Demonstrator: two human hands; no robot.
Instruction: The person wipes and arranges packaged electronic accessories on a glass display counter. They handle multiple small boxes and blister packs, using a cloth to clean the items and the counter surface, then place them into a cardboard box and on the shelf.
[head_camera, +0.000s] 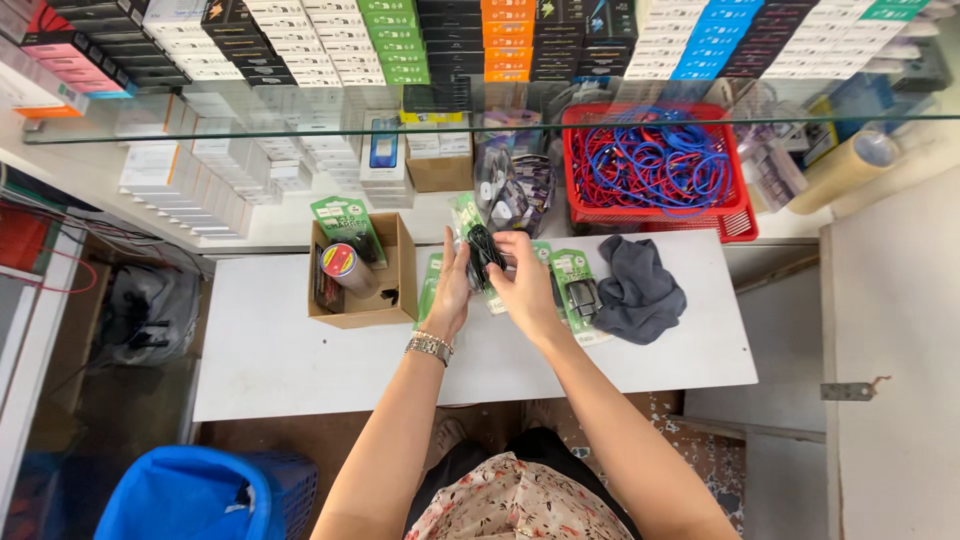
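Both hands are gripping one green charger pack — left hand underneath, right hand alongside — its long axis pointing away.

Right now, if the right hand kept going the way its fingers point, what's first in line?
The right hand points up and left, and already meets the green charger pack it holds with the left hand. Beyond that likely the cardboard box; depth unclear.

Bare arms, a watch and a flowery top

The left hand has a shiny metal watch on its wrist. The right hand wears nothing. The top is pale with flowers.
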